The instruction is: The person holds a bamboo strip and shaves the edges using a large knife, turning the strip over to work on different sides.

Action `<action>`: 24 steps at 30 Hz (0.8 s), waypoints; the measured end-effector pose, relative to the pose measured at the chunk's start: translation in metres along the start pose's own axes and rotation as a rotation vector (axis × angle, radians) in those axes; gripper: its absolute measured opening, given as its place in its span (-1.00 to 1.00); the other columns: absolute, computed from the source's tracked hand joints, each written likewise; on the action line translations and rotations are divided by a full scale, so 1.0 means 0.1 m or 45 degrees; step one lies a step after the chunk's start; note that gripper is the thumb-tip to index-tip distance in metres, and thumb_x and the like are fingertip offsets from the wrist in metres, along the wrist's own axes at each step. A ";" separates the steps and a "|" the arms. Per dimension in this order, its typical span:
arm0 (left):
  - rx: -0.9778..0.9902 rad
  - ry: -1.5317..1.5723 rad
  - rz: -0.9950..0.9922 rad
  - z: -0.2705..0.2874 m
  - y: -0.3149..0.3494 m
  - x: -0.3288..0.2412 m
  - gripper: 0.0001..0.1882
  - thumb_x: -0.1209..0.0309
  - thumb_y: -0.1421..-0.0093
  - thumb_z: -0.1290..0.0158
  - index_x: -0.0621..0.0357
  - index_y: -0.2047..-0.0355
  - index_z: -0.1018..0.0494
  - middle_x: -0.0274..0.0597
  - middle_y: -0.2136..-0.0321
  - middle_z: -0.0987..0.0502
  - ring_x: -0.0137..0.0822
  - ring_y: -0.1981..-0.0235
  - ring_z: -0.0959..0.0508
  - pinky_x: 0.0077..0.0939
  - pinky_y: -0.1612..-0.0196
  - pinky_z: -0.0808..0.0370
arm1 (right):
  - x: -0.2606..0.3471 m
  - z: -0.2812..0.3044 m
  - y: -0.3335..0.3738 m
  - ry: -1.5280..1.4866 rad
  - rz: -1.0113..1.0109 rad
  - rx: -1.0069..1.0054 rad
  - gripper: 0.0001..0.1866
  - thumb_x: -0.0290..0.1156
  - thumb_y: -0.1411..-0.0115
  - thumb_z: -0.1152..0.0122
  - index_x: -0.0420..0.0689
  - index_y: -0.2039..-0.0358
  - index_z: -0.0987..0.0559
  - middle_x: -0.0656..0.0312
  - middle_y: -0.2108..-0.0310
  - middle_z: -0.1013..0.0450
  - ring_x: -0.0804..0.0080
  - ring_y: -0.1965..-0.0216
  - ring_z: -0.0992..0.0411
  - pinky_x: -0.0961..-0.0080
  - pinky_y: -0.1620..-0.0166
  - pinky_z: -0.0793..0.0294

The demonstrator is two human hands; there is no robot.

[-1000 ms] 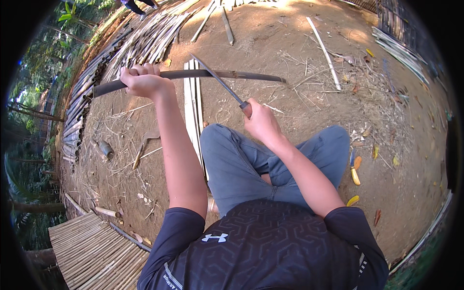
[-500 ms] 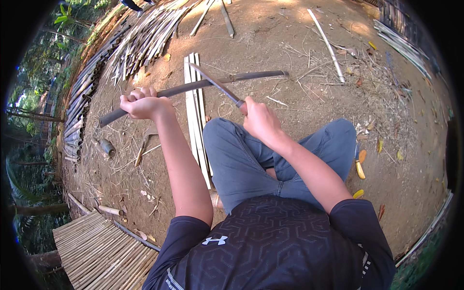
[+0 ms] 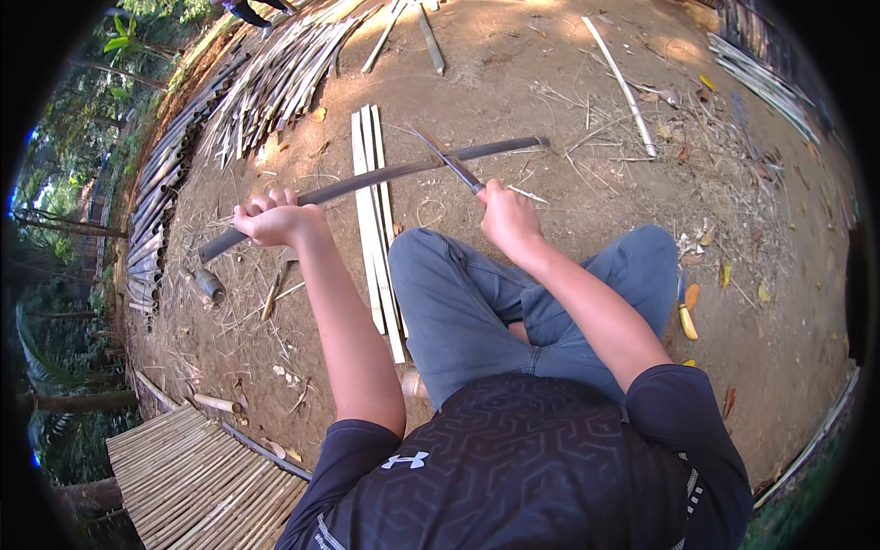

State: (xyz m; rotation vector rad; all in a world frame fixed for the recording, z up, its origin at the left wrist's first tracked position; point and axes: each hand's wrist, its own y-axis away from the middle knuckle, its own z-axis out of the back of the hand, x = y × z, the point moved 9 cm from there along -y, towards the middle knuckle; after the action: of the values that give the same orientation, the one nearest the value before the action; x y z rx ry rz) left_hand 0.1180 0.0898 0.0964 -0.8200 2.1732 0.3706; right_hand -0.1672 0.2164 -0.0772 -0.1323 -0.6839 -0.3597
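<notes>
My left hand [image 3: 278, 220] is closed around a long, dark split bamboo strip [image 3: 376, 178] near its left end. The strip slants up to the right in front of me, above the ground. In my right hand [image 3: 511, 220] is the handle of a long-bladed knife [image 3: 451, 163]. Its blade points up and left and crosses the strip right of the middle; whether the edge touches or cuts in, I cannot tell. Beneath the strip, pale bamboo slats [image 3: 368, 234] lie on the ground beside my left knee.
A yellow-handled knife [image 3: 687, 321] lies right of my knee. Left are a hooked tool [image 3: 273, 291], a short dark cylinder [image 3: 210, 285] and a bamboo-slat platform [image 3: 206, 472]. Split bamboo [image 3: 284, 87] and dark poles [image 3: 151, 220] are piled far left. Someone's legs [image 3: 249, 13] show beyond.
The knife and my right hand have shifted right and slightly down, so less blade extends past the strip. The strip's left end has dipped slightly.
</notes>
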 end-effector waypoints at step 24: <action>0.096 0.019 -0.047 0.01 -0.11 -0.04 -0.60 0.20 -0.36 0.34 -0.09 0.61 0.15 -0.46 0.73 0.10 -0.45 0.70 0.14 -0.49 0.63 0.13 | -0.93 -0.05 -0.25 0.082 -0.020 0.089 -0.77 -0.47 -0.11 -0.15 -0.06 0.17 -0.50 -0.09 0.36 -0.57 -0.14 0.25 -0.56 -0.07 0.21 -0.50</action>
State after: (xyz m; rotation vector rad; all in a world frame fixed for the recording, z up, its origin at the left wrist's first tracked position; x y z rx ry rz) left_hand 0.1280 0.0834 0.0993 -0.8218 2.1690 0.2634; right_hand -0.2401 0.2186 -0.1404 -0.0485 -0.6333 -0.3531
